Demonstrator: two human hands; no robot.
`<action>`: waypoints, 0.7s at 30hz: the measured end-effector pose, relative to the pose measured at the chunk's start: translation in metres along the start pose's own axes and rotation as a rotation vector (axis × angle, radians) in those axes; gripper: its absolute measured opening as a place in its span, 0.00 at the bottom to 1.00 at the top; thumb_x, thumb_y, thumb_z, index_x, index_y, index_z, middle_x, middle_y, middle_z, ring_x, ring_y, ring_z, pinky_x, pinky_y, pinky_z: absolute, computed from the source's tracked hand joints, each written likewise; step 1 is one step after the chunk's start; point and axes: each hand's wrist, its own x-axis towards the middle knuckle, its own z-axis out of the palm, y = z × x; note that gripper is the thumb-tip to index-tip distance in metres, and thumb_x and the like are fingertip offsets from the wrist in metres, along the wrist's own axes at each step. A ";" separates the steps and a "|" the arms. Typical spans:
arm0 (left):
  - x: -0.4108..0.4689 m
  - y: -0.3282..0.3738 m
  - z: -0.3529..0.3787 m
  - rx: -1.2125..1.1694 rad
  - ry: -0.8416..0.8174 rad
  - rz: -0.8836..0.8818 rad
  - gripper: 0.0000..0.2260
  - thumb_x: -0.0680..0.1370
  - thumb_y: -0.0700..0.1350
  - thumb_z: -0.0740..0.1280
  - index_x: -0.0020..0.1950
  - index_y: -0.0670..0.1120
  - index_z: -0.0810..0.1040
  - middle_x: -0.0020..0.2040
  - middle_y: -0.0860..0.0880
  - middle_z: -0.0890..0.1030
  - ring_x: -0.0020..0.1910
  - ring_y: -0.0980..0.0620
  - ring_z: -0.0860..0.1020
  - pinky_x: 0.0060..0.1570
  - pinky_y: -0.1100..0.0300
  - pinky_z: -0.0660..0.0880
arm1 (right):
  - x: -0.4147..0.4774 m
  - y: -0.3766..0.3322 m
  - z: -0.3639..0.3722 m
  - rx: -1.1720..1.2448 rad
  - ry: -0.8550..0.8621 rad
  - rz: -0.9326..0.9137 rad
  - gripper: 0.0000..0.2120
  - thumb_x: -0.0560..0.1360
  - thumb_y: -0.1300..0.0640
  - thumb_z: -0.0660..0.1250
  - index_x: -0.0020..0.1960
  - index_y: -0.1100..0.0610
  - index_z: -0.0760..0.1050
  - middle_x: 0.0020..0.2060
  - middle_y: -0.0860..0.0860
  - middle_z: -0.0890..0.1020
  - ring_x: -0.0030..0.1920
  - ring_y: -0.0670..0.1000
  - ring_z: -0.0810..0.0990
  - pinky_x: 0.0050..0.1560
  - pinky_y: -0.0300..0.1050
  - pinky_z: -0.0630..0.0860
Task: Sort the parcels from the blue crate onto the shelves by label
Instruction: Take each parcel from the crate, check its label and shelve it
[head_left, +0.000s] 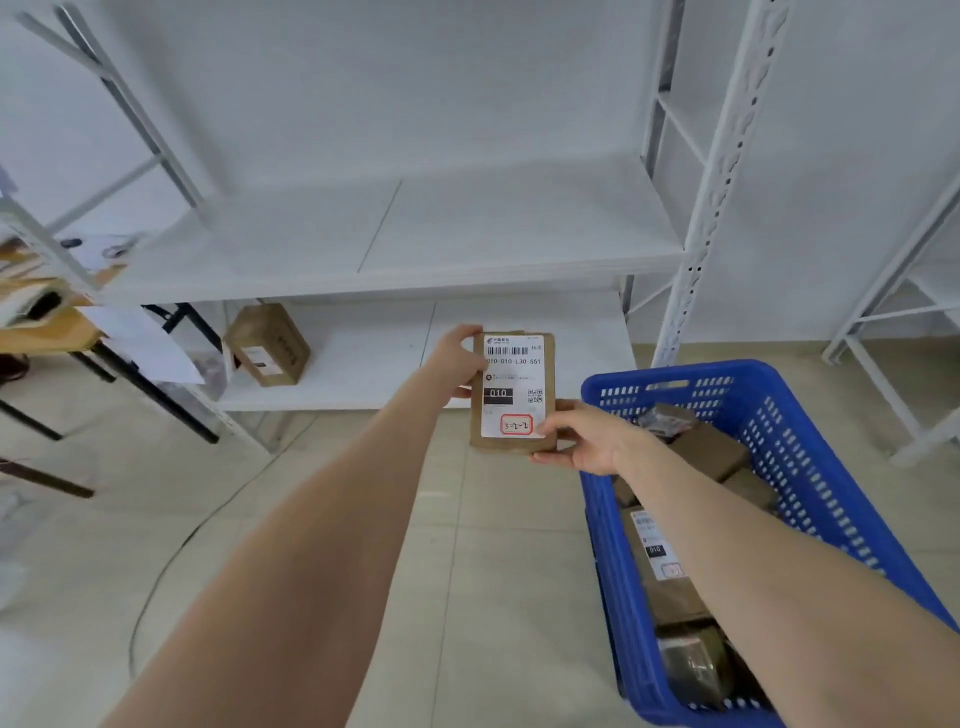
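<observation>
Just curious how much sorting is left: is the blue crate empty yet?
Not empty: several brown parcels lie inside the blue crate.

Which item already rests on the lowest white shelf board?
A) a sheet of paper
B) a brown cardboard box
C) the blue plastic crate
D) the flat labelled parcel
B: a brown cardboard box sits at the left end of the lowest white shelf board; the blue plastic crate stands apart, and the left hand and right hand hold the flat labelled parcel.
</observation>
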 end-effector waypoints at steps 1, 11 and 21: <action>0.006 -0.010 -0.017 -0.001 0.005 -0.007 0.28 0.76 0.29 0.60 0.72 0.52 0.66 0.45 0.45 0.79 0.39 0.48 0.79 0.47 0.49 0.78 | 0.011 0.004 0.018 0.000 0.006 0.004 0.20 0.72 0.74 0.67 0.61 0.59 0.72 0.56 0.59 0.80 0.57 0.60 0.80 0.57 0.58 0.78; 0.057 -0.058 -0.176 -0.061 0.097 -0.007 0.28 0.76 0.28 0.57 0.72 0.50 0.66 0.46 0.45 0.79 0.47 0.44 0.79 0.52 0.47 0.78 | 0.105 -0.004 0.170 -0.060 -0.069 0.006 0.22 0.73 0.73 0.65 0.65 0.62 0.72 0.53 0.58 0.82 0.52 0.57 0.81 0.47 0.54 0.82; 0.148 -0.040 -0.328 -0.049 0.225 0.050 0.28 0.76 0.28 0.59 0.71 0.51 0.67 0.49 0.46 0.80 0.52 0.43 0.80 0.48 0.48 0.80 | 0.214 -0.090 0.299 -0.100 -0.203 -0.065 0.12 0.74 0.72 0.65 0.55 0.61 0.75 0.55 0.61 0.81 0.59 0.60 0.79 0.59 0.60 0.77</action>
